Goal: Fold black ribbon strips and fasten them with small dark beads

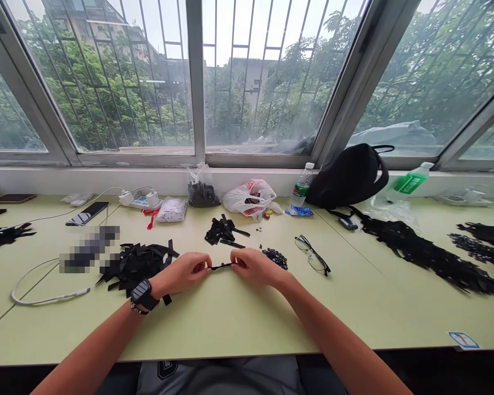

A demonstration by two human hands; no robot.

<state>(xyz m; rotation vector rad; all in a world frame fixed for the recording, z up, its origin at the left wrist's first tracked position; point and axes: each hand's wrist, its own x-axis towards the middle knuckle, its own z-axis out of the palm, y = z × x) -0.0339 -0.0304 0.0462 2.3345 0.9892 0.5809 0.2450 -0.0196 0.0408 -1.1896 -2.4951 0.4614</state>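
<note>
Between my two hands a short black strap is stretched just above the yellow-green table. My left hand pinches its left end, and my right hand pinches the other end. A small dark bump shows on the strap, too small to make out. Beside my left hand spreads a heap of black straps. Close behind my right hand lies a pile of small black round parts. A smaller bunch of black straps rests beyond my hands.
Eyeglasses lie right of the round parts. Along the window stand a clear bag of black parts, a white plastic bag, a water bottle and a black backpack. A white cable curls at left; more black straps lie at right.
</note>
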